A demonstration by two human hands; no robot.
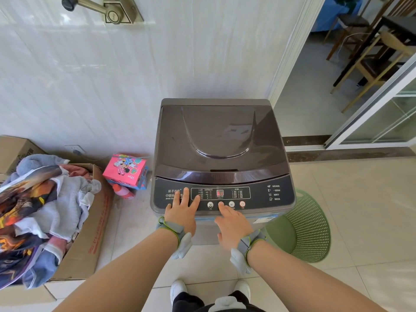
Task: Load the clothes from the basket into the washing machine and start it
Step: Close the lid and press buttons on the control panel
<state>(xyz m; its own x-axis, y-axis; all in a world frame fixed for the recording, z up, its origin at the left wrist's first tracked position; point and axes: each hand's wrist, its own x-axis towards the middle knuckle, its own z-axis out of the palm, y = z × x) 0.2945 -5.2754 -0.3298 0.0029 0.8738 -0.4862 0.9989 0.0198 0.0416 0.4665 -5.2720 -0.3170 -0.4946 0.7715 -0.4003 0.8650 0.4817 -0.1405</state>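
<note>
A dark grey top-loading washing machine (pixel 222 154) stands against the white wall, its lid down. On its front control panel (pixel 258 194) a small red display is lit. My left hand (pixel 182 210) lies flat on the panel's left side, fingers spread, holding nothing. My right hand (pixel 231 224) points its index finger onto a round button in the middle of the button row. A green perforated laundry basket (pixel 308 230) lies on the floor to the right of the machine; I see no clothes in it.
A cardboard box (pixel 90 235) heaped with clothes (pixel 38 212) sits on the floor at left. A pink cartoon carton (pixel 126 170) and a pink bottle (pixel 122 191) stand between box and machine. A doorway with chairs (pixel 369 59) opens at right.
</note>
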